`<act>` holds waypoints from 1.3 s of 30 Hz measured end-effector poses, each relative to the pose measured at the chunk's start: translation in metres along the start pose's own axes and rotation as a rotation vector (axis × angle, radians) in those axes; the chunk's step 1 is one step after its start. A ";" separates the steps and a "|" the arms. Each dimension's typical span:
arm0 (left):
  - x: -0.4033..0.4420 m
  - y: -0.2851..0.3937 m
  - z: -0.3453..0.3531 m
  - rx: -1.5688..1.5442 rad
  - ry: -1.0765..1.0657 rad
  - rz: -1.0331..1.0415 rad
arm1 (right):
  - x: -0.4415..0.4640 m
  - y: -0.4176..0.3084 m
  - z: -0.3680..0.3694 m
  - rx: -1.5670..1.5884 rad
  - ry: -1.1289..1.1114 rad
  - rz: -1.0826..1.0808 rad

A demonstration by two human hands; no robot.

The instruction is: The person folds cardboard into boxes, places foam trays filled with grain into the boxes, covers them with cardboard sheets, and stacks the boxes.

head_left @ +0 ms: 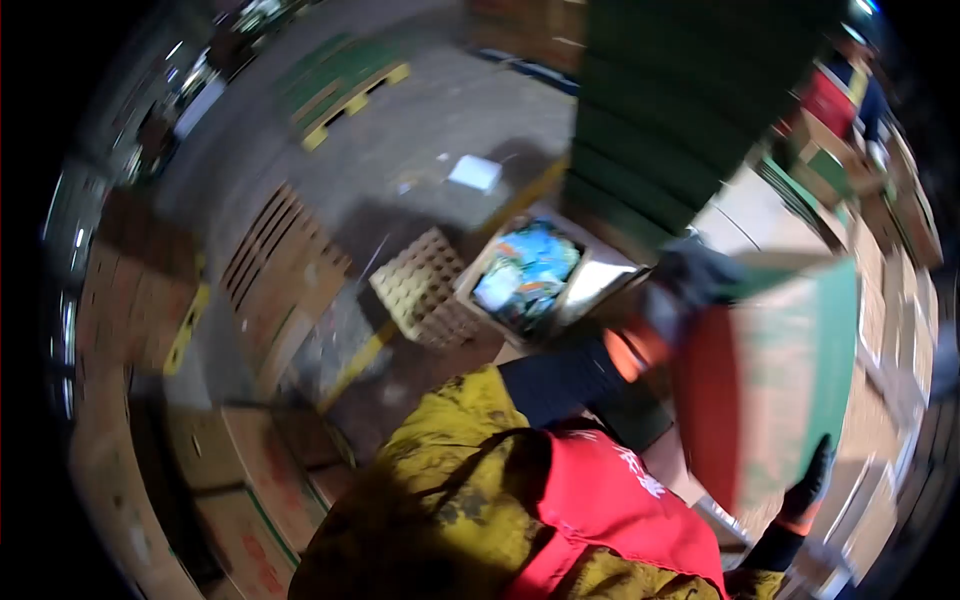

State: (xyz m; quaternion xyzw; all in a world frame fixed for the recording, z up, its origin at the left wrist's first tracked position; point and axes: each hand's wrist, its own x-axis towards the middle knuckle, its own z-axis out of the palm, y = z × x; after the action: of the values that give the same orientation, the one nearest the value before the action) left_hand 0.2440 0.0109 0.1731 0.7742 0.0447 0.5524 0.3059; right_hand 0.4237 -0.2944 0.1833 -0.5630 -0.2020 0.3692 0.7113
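Flanking hands: the left hand [690, 280], in a dark glove with an orange cuff, and the right hand [810, 480], gloved alike, bracket a green, white and pale pink cardboard carton [785, 370] with a dark red side.
Left glove: blur smears it at the carton's far left corner; I cannot tell whether the fingers are spread, together or pinching the edge. A weak hold there could let that corner dip.
Right glove: the fingers look straight and close together at the near right edge; whether they press on the cardboard I cannot tell. Too little pressure could let this side slip.
Carton: at the right, between the hands, close beside pale brown stacked cardboard boxes [885, 300]; an edge snagging on them could twist it or crush a corner.
Open box: a pale, open-topped box [580, 305] with blue and white contents sits left of the left hand; a low swing of the sleeve could knock it.
Green stack: a tall, dark green stack [690, 110] rises beyond the left hand, so an outward swing could rap the knuckles.
Floor: a cream, dimpled tray [420, 285] lies farther left; a backward or sideways step, with sight blocked, could mean a trip.
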 end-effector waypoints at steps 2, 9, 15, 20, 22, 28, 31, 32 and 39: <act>-0.013 -0.035 -0.005 -0.029 -0.154 -0.269 | -0.005 -0.014 0.046 -0.613 -0.010 -0.249; -0.056 -0.101 -0.005 -0.272 -0.519 -0.853 | -0.040 0.086 0.052 -0.989 -0.337 -0.399; -0.082 -0.099 -0.027 -0.144 -0.521 -0.942 | -0.104 0.186 -0.121 -0.688 1.345 -0.286; -0.093 -0.107 -0.047 0.317 -0.772 -0.459 | -0.068 0.291 -0.213 -0.309 1.548 0.008; -0.093 -0.100 -0.046 0.250 -0.737 -0.536 | -0.053 0.249 -0.175 -0.270 1.622 -0.367; -0.095 -0.110 -0.031 0.001 -0.555 -0.857 | -0.068 0.223 -0.164 0.401 1.381 -0.515; -0.092 -0.098 -0.036 0.147 -0.650 -0.602 | -0.085 0.200 -0.164 0.529 1.281 -0.531; -0.091 -0.097 -0.033 0.232 -0.702 -0.439 | -0.095 0.187 -0.161 0.487 1.135 -0.597; -0.080 -0.088 0.000 -0.443 -0.248 -1.027 | -0.123 0.046 -0.107 0.382 0.645 -0.469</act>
State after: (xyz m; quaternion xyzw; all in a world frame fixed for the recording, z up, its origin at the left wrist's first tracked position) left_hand 0.2372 0.0494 0.0607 0.6297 0.2622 0.2341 0.6928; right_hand 0.4055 -0.4526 0.1246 -0.4468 -0.0203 0.0341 0.8937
